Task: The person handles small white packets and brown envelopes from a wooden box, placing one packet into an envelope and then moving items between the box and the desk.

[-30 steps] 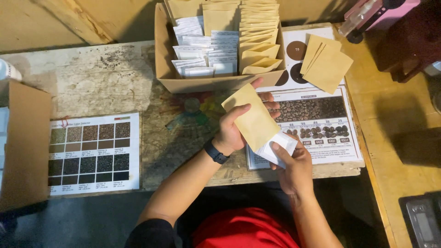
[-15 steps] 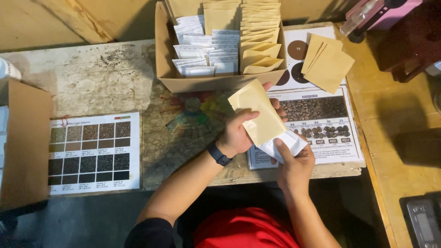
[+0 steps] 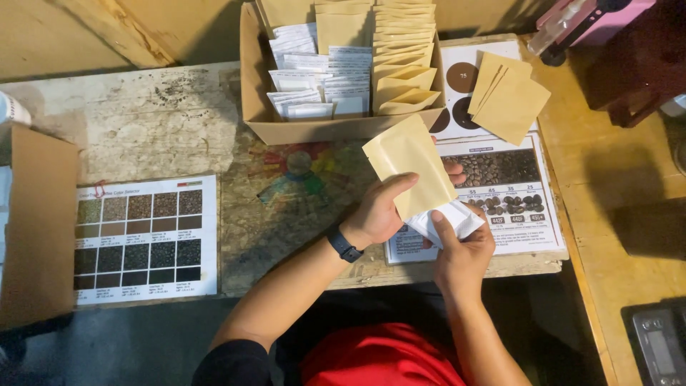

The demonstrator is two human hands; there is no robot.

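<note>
Over printed chart [image 3: 500,207], tan flat pouch [image 3: 409,166]

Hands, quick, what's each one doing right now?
Left hand: closed on the tan paper pouch, thumb across its front.
Right hand: fingers closed on the white packet at the pouch's lower end.
</note>
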